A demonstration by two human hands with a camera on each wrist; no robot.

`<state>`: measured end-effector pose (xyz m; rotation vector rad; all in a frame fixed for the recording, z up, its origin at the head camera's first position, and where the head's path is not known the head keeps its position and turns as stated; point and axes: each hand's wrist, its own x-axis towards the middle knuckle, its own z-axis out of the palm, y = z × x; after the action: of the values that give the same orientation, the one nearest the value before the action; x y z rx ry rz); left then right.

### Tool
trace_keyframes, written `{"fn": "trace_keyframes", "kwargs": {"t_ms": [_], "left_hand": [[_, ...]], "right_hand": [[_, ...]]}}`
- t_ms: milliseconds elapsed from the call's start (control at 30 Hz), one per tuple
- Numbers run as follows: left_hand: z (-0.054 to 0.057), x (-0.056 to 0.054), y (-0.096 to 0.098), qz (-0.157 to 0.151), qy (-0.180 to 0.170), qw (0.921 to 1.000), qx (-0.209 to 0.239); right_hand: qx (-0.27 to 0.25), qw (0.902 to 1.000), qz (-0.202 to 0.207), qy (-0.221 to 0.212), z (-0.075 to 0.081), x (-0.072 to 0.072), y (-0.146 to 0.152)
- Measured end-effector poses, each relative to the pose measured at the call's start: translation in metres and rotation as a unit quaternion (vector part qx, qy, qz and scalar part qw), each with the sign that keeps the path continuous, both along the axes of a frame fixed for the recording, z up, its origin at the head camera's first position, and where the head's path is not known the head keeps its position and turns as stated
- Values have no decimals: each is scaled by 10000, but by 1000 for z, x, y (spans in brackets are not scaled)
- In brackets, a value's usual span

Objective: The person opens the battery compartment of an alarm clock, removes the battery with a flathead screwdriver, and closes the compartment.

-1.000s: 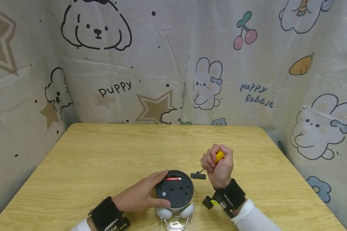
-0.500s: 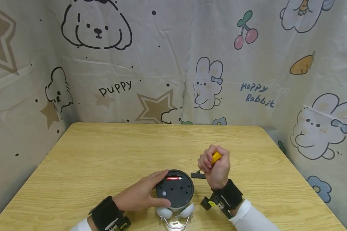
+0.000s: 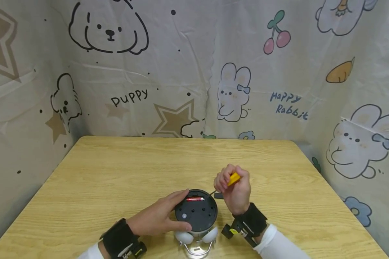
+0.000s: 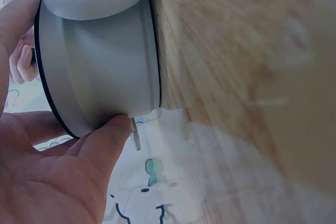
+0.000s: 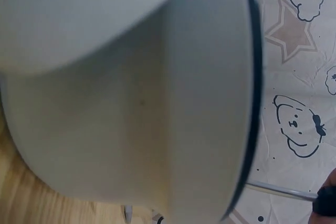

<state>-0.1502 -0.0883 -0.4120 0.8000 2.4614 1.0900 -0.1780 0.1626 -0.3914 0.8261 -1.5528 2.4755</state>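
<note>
A white twin-bell alarm clock (image 3: 197, 219) lies face down, its black back upward and its two bells and handle toward the person. In that back a red battery (image 3: 195, 199) sits in an uncovered compartment. My left hand (image 3: 162, 216) holds the clock by its left side, thumb and fingers spread around the casing. My right hand (image 3: 234, 189) grips a screwdriver by its yellow handle (image 3: 234, 178). The screwdriver's thin shaft (image 5: 281, 190) slants down to the clock's upper right rim, near the battery. Behind the right hand, a small black battery cover (image 3: 218, 195) is partly hidden.
The clock rests on a light wooden table (image 3: 123, 162) near its front edge. A printed curtain (image 3: 168, 64) hangs behind the table and along both sides. A metal foot (image 4: 136, 135) sticks out from the clock's casing beside the left fingers.
My right hand has moved left with the screwdriver, its tip passing from the black cover to the clock's rim. The left hand and the clock have stayed in place.
</note>
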Motion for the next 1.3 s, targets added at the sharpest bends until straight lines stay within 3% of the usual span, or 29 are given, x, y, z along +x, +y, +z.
{"fn": "trace_keyframes", "kwargs": {"t_ms": [433, 867, 1067, 1300], "left_hand": [[0, 0, 1, -20, 123, 9999, 8], [1, 0, 1, -25, 52, 10000, 3], [-1, 0, 0, -64, 154, 9999, 45], [-2, 0, 0, -73, 191, 9998, 28]], "right_hand": [[172, 9996, 225, 31, -7, 1, -7], [358, 9988, -175, -275, -8, 1, -10], [-104, 9954, -528, -790, -9, 2, -12], [-730, 9895, -477, -1149, -11, 3, -14]]}}
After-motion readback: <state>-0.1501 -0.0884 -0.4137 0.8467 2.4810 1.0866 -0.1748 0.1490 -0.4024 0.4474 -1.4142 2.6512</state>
